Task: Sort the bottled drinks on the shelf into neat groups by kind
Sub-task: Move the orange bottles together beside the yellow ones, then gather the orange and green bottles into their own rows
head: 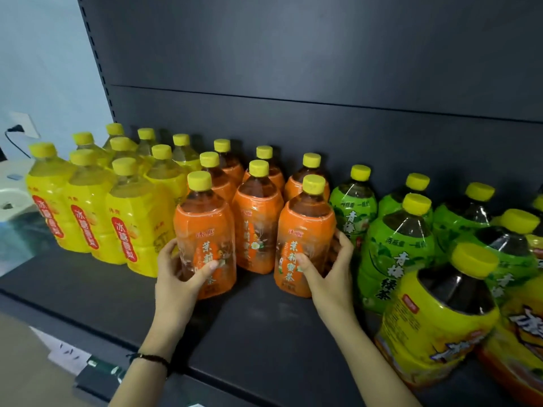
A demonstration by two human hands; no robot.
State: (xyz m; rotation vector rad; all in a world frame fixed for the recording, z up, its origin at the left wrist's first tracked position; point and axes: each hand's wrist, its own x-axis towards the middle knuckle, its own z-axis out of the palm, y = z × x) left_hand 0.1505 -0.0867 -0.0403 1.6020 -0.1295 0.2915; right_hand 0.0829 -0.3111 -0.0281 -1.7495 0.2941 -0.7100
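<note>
Several orange-label tea bottles stand in the middle of the dark shelf. My left hand grips the front left orange bottle, thumb across its label. My right hand grips the front right orange bottle. Between them, a little further back, stands a third orange bottle. Yellow-label bottles are grouped on the left. Green-label bottles stand on the right. All have yellow caps.
A bigger yellow-label dark tea bottle stands at the front right, with more like it behind it at the frame's edge. The shelf's dark back panel rises behind. To the left are a wall socket and a white object.
</note>
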